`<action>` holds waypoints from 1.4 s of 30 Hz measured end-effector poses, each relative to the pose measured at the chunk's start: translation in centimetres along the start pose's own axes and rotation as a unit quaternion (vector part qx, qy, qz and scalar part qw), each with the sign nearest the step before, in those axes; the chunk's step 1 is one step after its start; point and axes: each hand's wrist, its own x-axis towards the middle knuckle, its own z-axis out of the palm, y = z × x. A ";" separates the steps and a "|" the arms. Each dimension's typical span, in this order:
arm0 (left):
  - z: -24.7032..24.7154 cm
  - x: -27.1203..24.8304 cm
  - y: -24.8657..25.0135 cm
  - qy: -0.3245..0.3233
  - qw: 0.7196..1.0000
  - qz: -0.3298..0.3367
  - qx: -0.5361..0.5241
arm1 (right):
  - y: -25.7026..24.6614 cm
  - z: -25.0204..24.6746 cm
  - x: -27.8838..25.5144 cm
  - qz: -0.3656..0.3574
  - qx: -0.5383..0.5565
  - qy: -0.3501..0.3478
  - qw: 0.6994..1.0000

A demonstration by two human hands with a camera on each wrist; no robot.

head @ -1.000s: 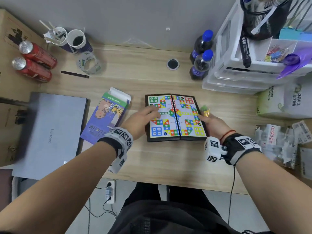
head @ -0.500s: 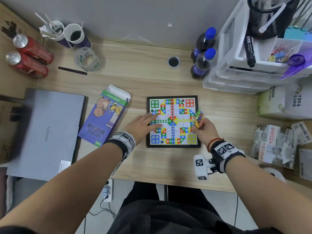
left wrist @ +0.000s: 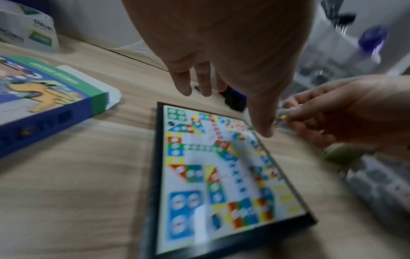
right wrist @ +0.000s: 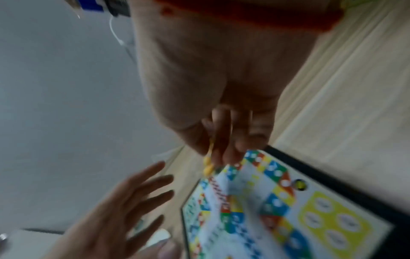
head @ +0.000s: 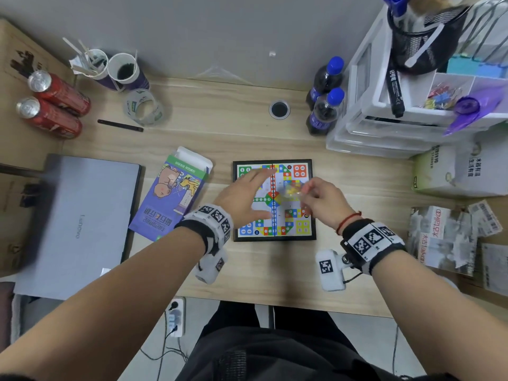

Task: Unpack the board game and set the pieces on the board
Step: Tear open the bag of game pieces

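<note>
The unfolded game board [head: 303, 229] [left wrist: 182, 206] [right wrist: 332, 220], black-framed with coloured squares, lies flat on the desk [head: 220, 127]. My right hand [head: 316, 198] [left wrist: 346, 112] [right wrist: 224, 140] hovers over the board's right half and pinches a small clear bag of coloured pieces [head: 292, 189] [right wrist: 208, 164]. My left hand [head: 247, 193] [left wrist: 221, 73] [right wrist: 124, 206] hangs above the board's left half with fingers spread and straight, holding nothing. The pictures are blurred by motion.
The purple game box [head: 173, 193] [left wrist: 44, 98] lies open left of the board, a closed laptop [head: 74, 224] further left. Two blue-capped bottles [head: 324, 105], a white drawer unit [head: 398, 105] and paper packets [head: 450, 237] crowd the right. Cans, cups and tape sit back left.
The left hand has lifted off the board and spread above it. The right hand has carried the bag of pieces from the board's right edge inward, toward the left hand.
</note>
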 end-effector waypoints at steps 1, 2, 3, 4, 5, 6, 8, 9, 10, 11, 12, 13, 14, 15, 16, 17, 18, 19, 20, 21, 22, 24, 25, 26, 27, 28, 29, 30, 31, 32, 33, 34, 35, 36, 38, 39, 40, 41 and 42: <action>0.0 0.5 0.7 0.018 0.999 -0.002 -0.039 | -1.1 0.2 0.0 0.002 0.037 -0.035 0.999; 0.0 1.0 1.3 0.029 0.997 -0.001 -0.067 | -2.1 0.4 0.1 -0.005 0.060 -0.059 0.996; 0.1 1.4 1.7 0.041 0.996 0.005 -0.084 | -3.1 0.4 0.1 -0.015 0.074 -0.076 0.994; 0.2 1.8 2.0 0.053 0.994 0.014 -0.089 | -3.8 0.4 0.1 -0.024 0.085 -0.087 0.992; 0.3 2.0 2.0 0.065 0.994 0.015 -0.087 | -4.3 0.3 0.2 -0.029 0.095 -0.096 0.990; 0.2 2.1 2.1 0.074 0.993 0.007 -0.087 | -4.4 0.1 0.3 -0.032 0.107 -0.102 0.989; 0.2 2.2 1.9 0.079 0.992 -0.031 -0.093 | -3.9 -0.3 0.8 -0.047 0.093 -0.097 0.990; 0.3 2.3 1.8 0.076 0.990 -0.050 -0.107 | -3.3 -0.5 1.1 -0.060 0.058 -0.084 0.993; 0.3 2.2 1.8 0.077 0.986 -0.067 -0.135 | -2.8 -0.6 1.4 -0.074 0.016 -0.066 0.995; 0.3 2.3 1.7 0.081 0.979 -0.084 -0.169 | -2.4 -0.7 1.6 -0.085 -0.021 -0.046 0.995; 0.3 2.3 1.8 0.087 0.972 -0.098 -0.195 | -2.2 -0.7 1.7 -0.094 -0.048 -0.027 0.994; 0.2 2.4 1.8 0.099 0.967 -0.108 -0.210 | -2.2 -0.8 1.7 -0.101 -0.063 -0.008 0.993; 0.1 2.4 1.9 0.109 0.963 -0.115 -0.219 | -2.3 -0.8 1.7 -0.104 -0.068 0.006 0.992; 0.1 2.5 1.8 0.117 0.957 -0.124 -0.234 | -2.4 -0.8 1.7 -0.102 -0.068 0.013 0.992; 0.0 2.6 1.9 0.126 0.950 -0.131 -0.254 | -2.5 -0.8 1.7 -0.098 -0.060 0.011 0.993; -0.1 2.6 2.0 0.134 0.943 -0.142 -0.270 | -2.5 -0.8 1.8 -0.094 -0.048 0.003 0.994; -0.3 2.7 2.0 0.142 0.938 -0.149 -0.280 | -2.6 -0.8 1.8 -0.094 -0.033 -0.006 0.995; -0.4 2.8 2.0 0.146 0.935 -0.156 -0.282 | -2.7 -0.7 1.7 -0.094 -0.019 -0.013 0.995; -0.6 2.8 2.1 0.147 0.935 -0.161 -0.279 | -2.8 -0.7 1.6 -0.096 -0.005 -0.016 0.995; -0.7 2.8 2.1 0.148 0.936 -0.163 -0.274 | -3.0 -0.7 1.5 -0.096 0.004 -0.013 0.995; -0.9 2.8 2.2 0.151 0.937 -0.164 -0.269 | -3.2 -0.7 1.4 -0.096 0.007 -0.002 0.995; -1.1 2.8 2.2 0.174 0.939 -0.168 -0.246 | -3.4 -0.6 1.4 -0.091 0.017 0.023 0.995; -1.2 2.9 2.2 0.192 0.939 -0.176 -0.226 | -3.6 -0.6 1.4 -0.086 0.026 0.032 0.995; -1.4 3.0 2.4 0.210 0.936 -0.186 -0.211 | -3.7 -0.5 1.4 -0.082 0.034 0.040 0.995; -1.5 3.1 2.5 0.219 0.934 -0.198 -0.203 | -4.0 -0.4 1.3 -0.077 0.040 0.048 0.995; -1.7 3.3 2.7 0.210 0.933 -0.206 -0.206 | -4.2 -0.3 1.3 -0.071 0.044 0.055 0.995; -1.7 3.4 3.0 0.189 0.933 -0.206 -0.229 | -4.4 -0.2 1.3 -0.066 0.050 0.060 0.995; -1.7 3.4 3.4 0.162 0.929 -0.199 -0.268 | -4.7 -0.2 1.2 -0.062 0.058 0.061 0.995; -1.7 3.4 3.9 0.142 0.920 -0.189 -0.313 | -4.9 -0.1 1.2 -0.058 0.068 0.057 0.994; -1.7 3.3 4.3 0.131 0.908 -0.182 -0.354 | -5.0 0.0 1.1 -0.055 0.082 0.050 0.994; -1.6 3.2 4.5 0.130 0.897 -0.181 -0.382 | -5.1 0.1 1.0 -0.052 0.098 0.038 0.993; -1.5 3.3 4.6 0.136 0.888 -0.184 -0.399 | -5.2 0.2 1.0 -0.050 0.116 0.023 0.992; -1.4 3.3 4.6 0.144 0.880 -0.188 -0.410 | -5.2 0.3 0.9 -0.049 0.133 0.009 0.990; -1.4 3.4 4.6 0.152 0.876 -0.192 -0.416 | -5.2 0.4 0.9 -0.049 0.145 -0.001 0.988; -1.4 3.4 4.4 0.158 0.871 -0.192 -0.423 | -5.2 0.4 0.8 -0.051 0.156 -0.003 0.986; -1.5 3.3 4.4 0.155 0.868 -0.189 -0.431 | -5.2 0.4 0.8 -0.053 0.153 0.005 0.987; -1.5 3.2 4.4 0.149 0.863 -0.186 -0.445 | -5.3 0.4 0.7 -0.056 0.147 0.015 0.987; -1.6 3.1 4.5 0.142 0.857 -0.185 -0.460 | -5.2 0.4 0.7 -0.057 0.140 0.026 0.988; -1.6 3.0 4.7 0.137 0.849 -0.183 -0.477 | -5.2 0.5 0.7 -0.058 0.136 0.033 0.988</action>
